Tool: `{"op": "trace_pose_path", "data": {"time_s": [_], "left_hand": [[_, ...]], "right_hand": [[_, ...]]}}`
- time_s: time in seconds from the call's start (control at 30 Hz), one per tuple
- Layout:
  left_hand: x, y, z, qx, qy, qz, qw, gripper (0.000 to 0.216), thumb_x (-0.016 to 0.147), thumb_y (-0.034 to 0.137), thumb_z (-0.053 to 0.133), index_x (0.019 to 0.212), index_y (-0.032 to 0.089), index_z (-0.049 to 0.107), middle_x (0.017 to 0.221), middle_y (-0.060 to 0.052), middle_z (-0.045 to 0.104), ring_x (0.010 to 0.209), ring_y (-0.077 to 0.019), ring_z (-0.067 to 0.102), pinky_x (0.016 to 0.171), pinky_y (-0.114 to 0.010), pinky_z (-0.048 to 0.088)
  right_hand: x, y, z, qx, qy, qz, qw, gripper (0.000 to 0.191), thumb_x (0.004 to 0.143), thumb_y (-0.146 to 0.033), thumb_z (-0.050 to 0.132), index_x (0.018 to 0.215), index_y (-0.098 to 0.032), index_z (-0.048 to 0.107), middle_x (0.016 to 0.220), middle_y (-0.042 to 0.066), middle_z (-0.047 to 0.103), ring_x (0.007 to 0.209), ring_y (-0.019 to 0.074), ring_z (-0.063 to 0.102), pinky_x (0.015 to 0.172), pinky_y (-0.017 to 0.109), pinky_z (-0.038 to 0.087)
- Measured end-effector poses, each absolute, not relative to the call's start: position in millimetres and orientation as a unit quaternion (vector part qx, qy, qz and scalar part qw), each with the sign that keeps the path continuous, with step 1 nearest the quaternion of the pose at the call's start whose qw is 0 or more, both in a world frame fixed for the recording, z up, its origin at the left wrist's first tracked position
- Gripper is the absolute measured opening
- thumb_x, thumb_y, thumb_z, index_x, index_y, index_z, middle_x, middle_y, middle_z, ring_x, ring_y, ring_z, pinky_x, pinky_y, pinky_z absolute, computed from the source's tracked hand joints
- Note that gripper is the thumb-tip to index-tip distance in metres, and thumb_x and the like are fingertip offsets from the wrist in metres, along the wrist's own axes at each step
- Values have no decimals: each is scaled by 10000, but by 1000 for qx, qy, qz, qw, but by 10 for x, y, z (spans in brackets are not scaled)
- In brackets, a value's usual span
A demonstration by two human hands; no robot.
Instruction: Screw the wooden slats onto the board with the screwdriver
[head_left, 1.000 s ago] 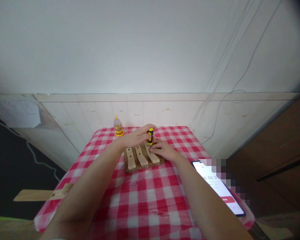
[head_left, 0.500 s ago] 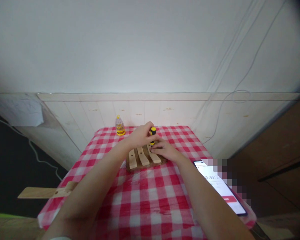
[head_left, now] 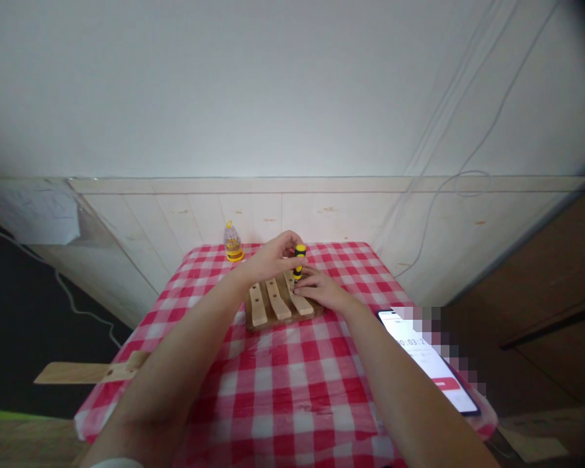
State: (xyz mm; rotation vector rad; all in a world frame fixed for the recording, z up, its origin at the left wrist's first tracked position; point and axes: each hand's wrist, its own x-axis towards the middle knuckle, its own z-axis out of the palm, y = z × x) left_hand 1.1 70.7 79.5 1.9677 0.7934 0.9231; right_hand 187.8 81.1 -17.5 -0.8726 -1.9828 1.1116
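Note:
A black and yellow screwdriver (head_left: 299,251) stands nearly upright over the rightmost of three pale wooden pieces (head_left: 299,304). My left hand (head_left: 273,257) has its fingers around the handle. My right hand (head_left: 325,290) is closed about the screwdriver's lower end, with fingertips by the pale piece; the tip and any screw there are too small to make out. These pale pieces, with dark holes, lie side by side on a dark brown wooden board (head_left: 269,327).
A clear bottle-shaped container with a yellow base (head_left: 234,250) stands at the back left of the checked tablecloth (head_left: 268,383). Pale wooden parts (head_left: 73,373) jut over the left edge. A phone (head_left: 431,364) lies at right. The wall (head_left: 292,214) is close behind.
My left fingers have shifted slightly around the screwdriver handle, which leans a little differently. My right hand stays almost in place. The view has tilted slightly.

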Motion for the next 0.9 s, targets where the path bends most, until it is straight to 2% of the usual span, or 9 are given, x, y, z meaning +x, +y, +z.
{"op": "trace_pose_path", "data": {"time_s": [0.07, 0.17, 0.23, 0.33, 0.43, 0.57, 0.7, 0.8, 0.9], "left_hand": [[39, 710, 756, 787, 343, 386, 337, 300, 804, 264, 646, 977, 200, 409, 821, 34, 490, 689, -88, 467, 653, -237, 406], [74, 693, 727, 802, 349, 381, 300, 359, 842, 196, 570, 1148, 219, 384, 812, 46, 460, 651, -86, 419, 625, -232, 372], [79, 675, 740, 804, 318, 377, 332, 379, 847, 218, 576, 1182, 229, 398, 862, 28, 477, 710, -97, 464, 660, -239, 402], [50, 660, 790, 779, 280, 343, 445, 315, 834, 329, 619, 1085, 213, 468, 950, -12, 536, 856, -138, 548, 762, -281, 454], [6, 657, 838, 720, 258, 288, 576, 287, 846, 432, 584, 988, 194, 512, 870, -12, 576, 808, -158, 595, 759, -317, 473], [17, 659, 841, 743, 276, 320, 520, 312, 875, 467, 597, 926, 161, 560, 837, -29, 632, 810, -149, 613, 771, -306, 481], [150, 694, 717, 701, 311, 423, 483, 347, 807, 437, 690, 872, 185, 461, 718, 14, 623, 673, -123, 607, 653, -268, 481], [258, 732, 602, 669, 337, 481, 455, 280, 881, 415, 588, 863, 215, 392, 607, 77, 522, 528, -82, 501, 542, -218, 404], [285, 750, 574, 639, 291, 469, 535, 208, 917, 404, 480, 919, 196, 462, 670, 59, 507, 556, -83, 510, 562, -236, 430]], "right_hand": [[1881, 816, -191, -342, -762, 428, 345, 187, 735, -468, 762, 808, -302, 808, 1350, 45, 602, 1346, 269, 461, 1188, 479, 283], [1876, 819, -198, -339, -761, 431, 347, 171, 745, -444, 759, 829, -303, 808, 1354, 45, 593, 1327, 258, 482, 1182, 462, 299], [1869, 815, -191, -334, -762, 433, 347, 155, 748, -427, 759, 822, -300, 808, 1311, 45, 615, 1300, 247, 504, 1172, 445, 318], [1862, 804, -182, -335, -759, 435, 351, 157, 757, -429, 746, 813, -294, 804, 1271, 35, 630, 1232, 235, 546, 1134, 436, 372], [1865, 799, -187, -343, -756, 435, 348, 164, 763, -428, 735, 796, -282, 801, 1223, 41, 642, 1148, 230, 582, 1090, 451, 418], [1871, 819, -208, -342, -758, 434, 346, 172, 764, -437, 736, 823, -291, 805, 1257, 43, 636, 1192, 238, 563, 1110, 460, 396], [1876, 845, -220, -327, -763, 436, 348, 180, 760, -468, 740, 827, -315, 807, 1299, 30, 627, 1273, 240, 515, 1156, 451, 342], [1876, 841, -217, -330, -761, 436, 350, 167, 752, -447, 755, 844, -318, 808, 1290, 37, 630, 1306, 249, 488, 1172, 464, 312], [1872, 832, -217, -328, -760, 437, 353, 164, 762, -436, 749, 833, -302, 809, 1268, 48, 635, 1290, 248, 502, 1153, 456, 344]]}}
